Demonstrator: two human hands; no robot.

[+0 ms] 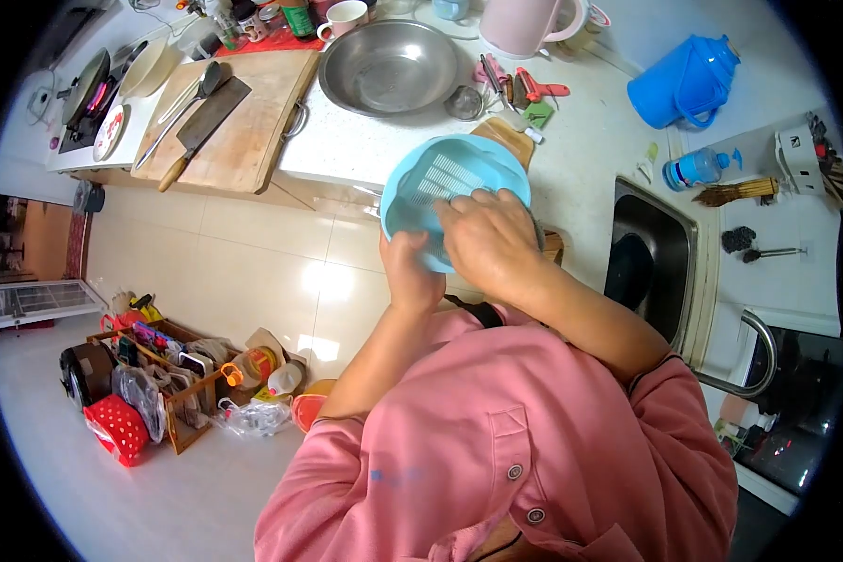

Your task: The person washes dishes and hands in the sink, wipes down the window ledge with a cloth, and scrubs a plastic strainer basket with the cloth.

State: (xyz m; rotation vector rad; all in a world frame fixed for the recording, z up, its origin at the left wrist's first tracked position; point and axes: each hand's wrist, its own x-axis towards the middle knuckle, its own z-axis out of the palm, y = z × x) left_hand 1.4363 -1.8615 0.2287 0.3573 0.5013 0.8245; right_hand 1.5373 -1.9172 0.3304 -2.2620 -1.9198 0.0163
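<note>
A light blue plastic strainer basket (440,173), with slots in its bottom, is tilted in front of my body at the counter's edge. My left hand (410,267) grips its near left rim, thumb over the inside. My right hand (492,239) reaches over the near right side, its fingers curled against the inside of the basket; whether they pinch anything is hidden. Past the basket, a wide steel bowl (389,67) stands on the counter, and a small wooden board (504,142) lies partly under the basket's far right side.
A cleaver (214,120) lies on a large cutting board (253,122) at the left. Peelers (539,87) and a small steel strainer (464,103) are behind the basket. At the right are a sink (688,253), a blue jug (686,82) and a bottle (693,170).
</note>
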